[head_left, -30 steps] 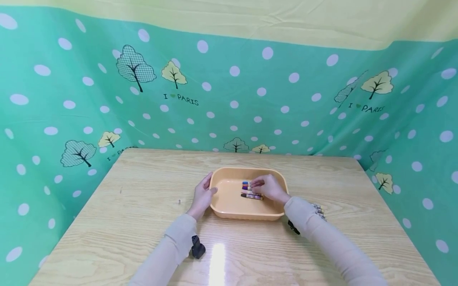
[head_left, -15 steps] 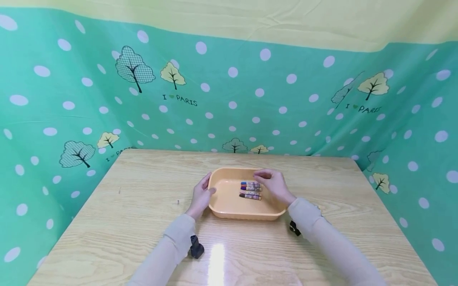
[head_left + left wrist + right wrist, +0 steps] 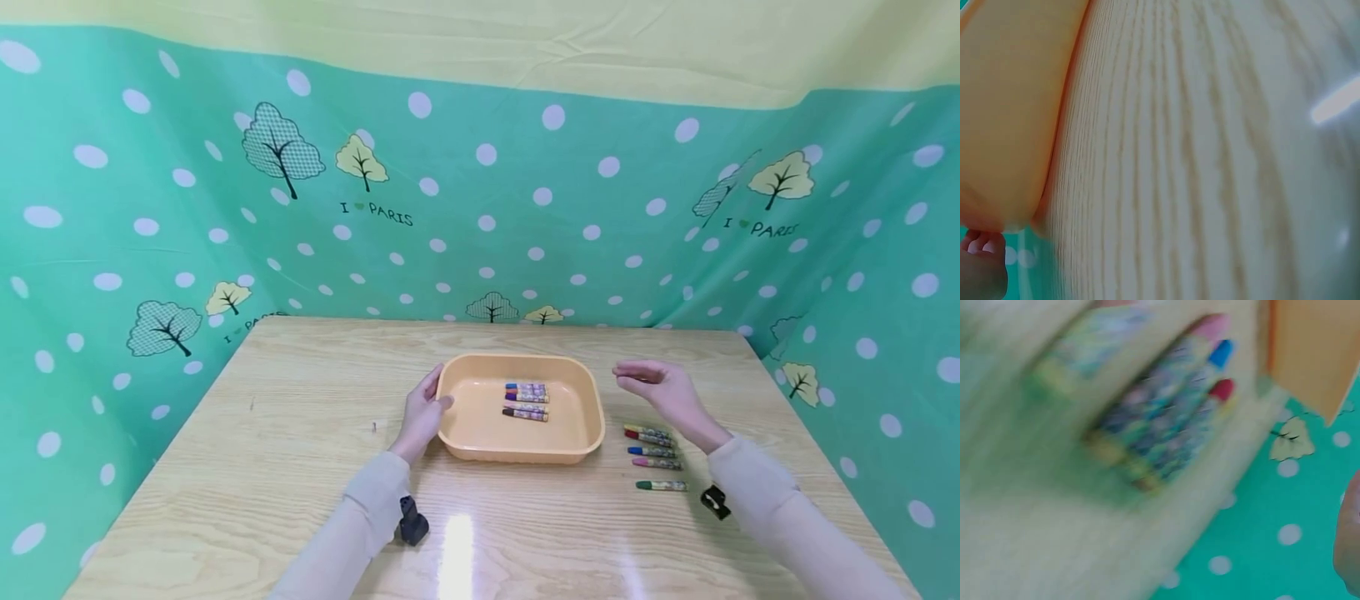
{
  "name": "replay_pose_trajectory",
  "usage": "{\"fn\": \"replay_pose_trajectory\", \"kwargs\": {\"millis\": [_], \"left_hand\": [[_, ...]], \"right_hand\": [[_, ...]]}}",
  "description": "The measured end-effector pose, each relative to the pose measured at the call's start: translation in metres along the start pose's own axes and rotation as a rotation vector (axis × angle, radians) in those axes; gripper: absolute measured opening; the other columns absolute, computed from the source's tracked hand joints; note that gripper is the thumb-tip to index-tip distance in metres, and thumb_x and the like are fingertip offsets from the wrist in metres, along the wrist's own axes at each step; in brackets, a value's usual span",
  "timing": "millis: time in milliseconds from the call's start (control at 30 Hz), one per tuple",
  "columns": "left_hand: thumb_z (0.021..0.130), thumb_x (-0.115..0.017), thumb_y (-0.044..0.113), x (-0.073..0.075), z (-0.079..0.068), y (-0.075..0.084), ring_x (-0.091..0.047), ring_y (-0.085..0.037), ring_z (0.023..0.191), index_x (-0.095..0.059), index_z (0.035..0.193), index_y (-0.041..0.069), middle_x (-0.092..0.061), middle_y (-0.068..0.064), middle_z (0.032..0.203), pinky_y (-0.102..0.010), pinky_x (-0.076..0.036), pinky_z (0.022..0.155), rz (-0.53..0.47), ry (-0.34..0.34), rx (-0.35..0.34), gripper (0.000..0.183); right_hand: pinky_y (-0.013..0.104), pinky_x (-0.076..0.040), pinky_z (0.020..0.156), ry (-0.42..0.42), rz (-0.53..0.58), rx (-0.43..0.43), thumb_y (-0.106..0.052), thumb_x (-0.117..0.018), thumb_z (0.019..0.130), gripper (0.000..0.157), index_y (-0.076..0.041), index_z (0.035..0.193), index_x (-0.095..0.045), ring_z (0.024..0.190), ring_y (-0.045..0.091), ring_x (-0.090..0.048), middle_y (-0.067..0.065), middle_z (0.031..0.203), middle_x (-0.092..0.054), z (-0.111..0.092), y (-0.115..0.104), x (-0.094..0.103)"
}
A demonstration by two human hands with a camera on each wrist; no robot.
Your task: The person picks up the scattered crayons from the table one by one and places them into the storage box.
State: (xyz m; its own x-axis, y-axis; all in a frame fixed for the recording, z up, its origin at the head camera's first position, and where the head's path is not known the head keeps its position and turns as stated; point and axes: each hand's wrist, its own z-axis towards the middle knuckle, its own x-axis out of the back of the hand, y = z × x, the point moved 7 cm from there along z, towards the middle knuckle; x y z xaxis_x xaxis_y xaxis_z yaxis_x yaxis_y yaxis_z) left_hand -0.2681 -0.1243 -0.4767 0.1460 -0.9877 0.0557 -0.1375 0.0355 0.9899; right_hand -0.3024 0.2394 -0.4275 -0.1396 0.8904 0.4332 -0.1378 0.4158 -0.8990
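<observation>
In the head view my left hand (image 3: 422,414) grips the left rim of a light orange plastic tray (image 3: 472,421), thumb inside the edge. The left wrist view shows its fingers at the tray's lower corner. Several wax crayons (image 3: 527,402) with blue, orange, purple, pink and dark tips lie in a row inside. My right hand (image 3: 667,398) hovers right of the tray with loosely bent fingers and nothing between them. Nearer the body, just below it, lie yellow, red, blue and pink crayons (image 3: 655,452) on the table. A green crayon (image 3: 662,485) lies apart, closer to me.
The wooden table (image 3: 315,383) carries everything. A green dotted curtain (image 3: 480,192) hangs behind and along both sides. A tiny mark or scrap (image 3: 374,427) shows on the table left of my left hand.
My right hand has risen off the crayons in the tray and moved right, over the table, uncovering the crayons there. My left hand and the tray have stayed put.
</observation>
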Motion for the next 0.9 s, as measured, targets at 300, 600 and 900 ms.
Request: {"fn": "replay_pose_trajectory", "kwargs": {"millis": [300, 600, 900], "left_hand": [[0.082, -0.050, -0.007, -0.001, 0.001, 0.001, -0.034, -0.030, 0.133, -0.032, 0.142, 0.011, -0.032, -0.017, 0.146, -0.038, -0.036, 0.108, 0.001, 0.003, -0.003, 0.065], [0.083, -0.050, -0.006, 0.000, -0.001, 0.000, -0.033, -0.030, 0.133, -0.031, 0.143, 0.010, -0.031, -0.017, 0.146, -0.038, -0.035, 0.109, -0.001, -0.002, -0.002, 0.065], [0.083, -0.050, -0.006, 0.001, 0.002, -0.002, -0.033, -0.028, 0.134, -0.032, 0.142, 0.012, -0.032, -0.016, 0.147, -0.037, -0.035, 0.109, -0.006, 0.003, 0.000, 0.065]], "right_hand": [[0.017, -0.054, 0.080, -0.011, -0.080, -0.099, -0.040, -0.064, 0.082, 0.053, -0.008, 0.123, -0.057, 0.098, 0.008, -0.063, 0.005, 0.116, -0.065, -0.008, 0.070, 0.020], [0.034, -0.053, 0.089, -0.073, -0.226, -0.203, -0.022, -0.064, 0.085, 0.040, -0.003, 0.120, -0.058, 0.108, 0.027, -0.059, 0.015, 0.118, -0.062, -0.028, 0.065, 0.014], [0.030, -0.055, 0.085, -0.100, -0.229, -0.178, -0.023, -0.065, 0.084, 0.042, -0.001, 0.120, -0.058, 0.106, 0.029, -0.060, 0.017, 0.117, -0.062, -0.029, 0.074, 0.012]]}}
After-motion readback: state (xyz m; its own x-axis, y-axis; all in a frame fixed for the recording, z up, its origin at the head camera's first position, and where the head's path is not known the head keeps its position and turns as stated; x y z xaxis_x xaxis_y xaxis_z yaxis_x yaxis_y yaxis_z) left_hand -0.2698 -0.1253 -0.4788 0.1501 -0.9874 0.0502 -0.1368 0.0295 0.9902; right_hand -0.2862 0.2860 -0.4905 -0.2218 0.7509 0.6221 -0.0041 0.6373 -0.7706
